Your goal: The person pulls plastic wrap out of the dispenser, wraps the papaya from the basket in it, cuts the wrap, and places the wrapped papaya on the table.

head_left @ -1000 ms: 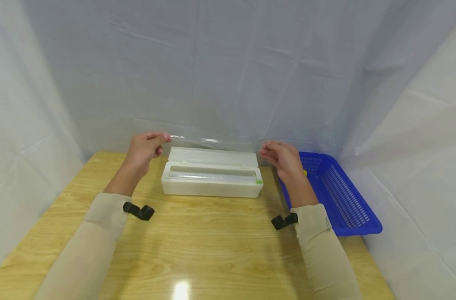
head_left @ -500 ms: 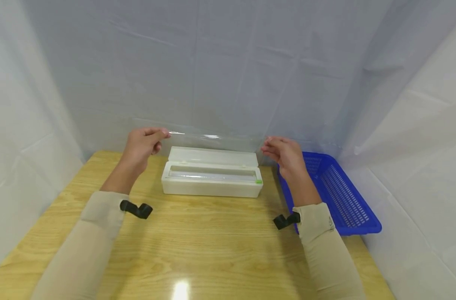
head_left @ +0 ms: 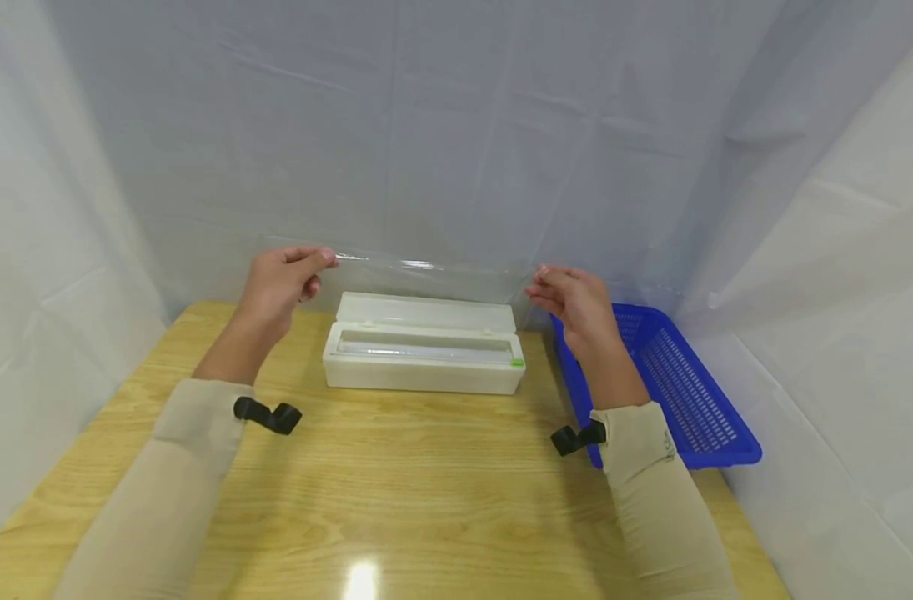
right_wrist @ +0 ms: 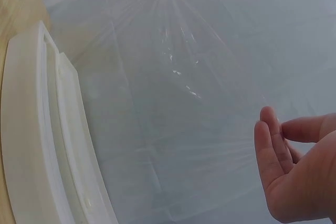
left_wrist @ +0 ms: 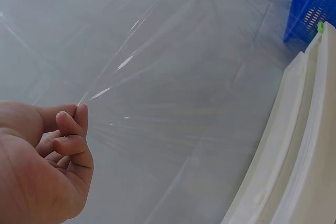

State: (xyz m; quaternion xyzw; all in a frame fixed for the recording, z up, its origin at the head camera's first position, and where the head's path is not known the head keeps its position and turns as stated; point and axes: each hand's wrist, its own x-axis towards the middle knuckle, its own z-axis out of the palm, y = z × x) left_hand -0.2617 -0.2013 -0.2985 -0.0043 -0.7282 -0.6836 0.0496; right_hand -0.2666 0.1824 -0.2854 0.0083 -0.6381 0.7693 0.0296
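Two hands stretch a sheet of clear film above its box

Both hands are raised over the wooden table (head_left: 426, 467). Left hand (head_left: 279, 287) pinches one top corner of the cling film (head_left: 426, 279) between thumb and fingers; right hand (head_left: 576, 308) pinches the other. Below and between the two grips the film runs down into the open white dispenser box (head_left: 423, 354). Beside the right hand sits a blue basket (head_left: 689, 400).

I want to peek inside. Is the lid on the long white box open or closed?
Open. The white box has its lid flipped back behind it, so the head view looks down into the long tray.
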